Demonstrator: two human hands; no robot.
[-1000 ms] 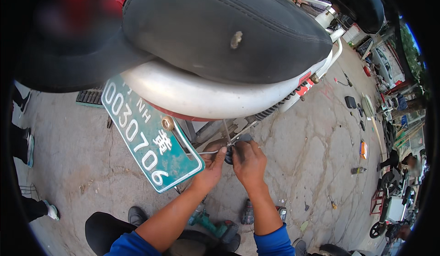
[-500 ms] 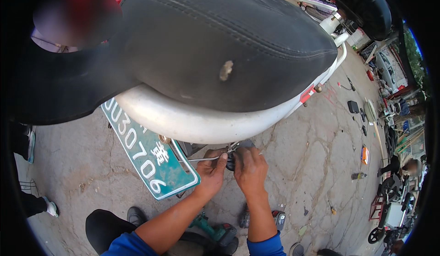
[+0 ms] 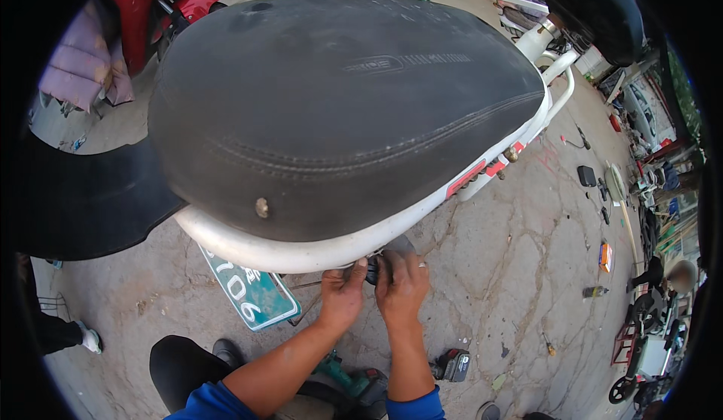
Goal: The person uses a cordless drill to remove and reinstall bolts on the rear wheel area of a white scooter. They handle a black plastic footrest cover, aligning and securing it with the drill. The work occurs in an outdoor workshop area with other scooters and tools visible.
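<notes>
The black padded seat (image 3: 346,111) of a white two-wheeler fills the upper middle, a worn hole in its rear side. A white curved tube (image 3: 279,253) runs under its edge. Just below that tube, my left hand (image 3: 343,296) is closed, thumb and fingers pinched; what they hold is mostly hidden. My right hand (image 3: 401,288) is closed around a small black part (image 3: 372,271) right beside it, fingertips partly under the tube. A green number plate (image 3: 252,293) with white characters hangs left of my hands.
A green power tool (image 3: 343,378) and a black battery pack (image 3: 453,365) lie below my arms on cracked concrete. Rightward are a screwdriver (image 3: 549,345), an orange box (image 3: 605,257) and a bottle (image 3: 595,292). A person sits by a parked scooter (image 3: 649,352) far right; a red scooter (image 3: 139,13) stands upper left.
The view has shifted, showing more of the seat top and less of the plate. Both hands remain together under the tube; the thin grey rod seen by my left hand no longer shows clearly.
</notes>
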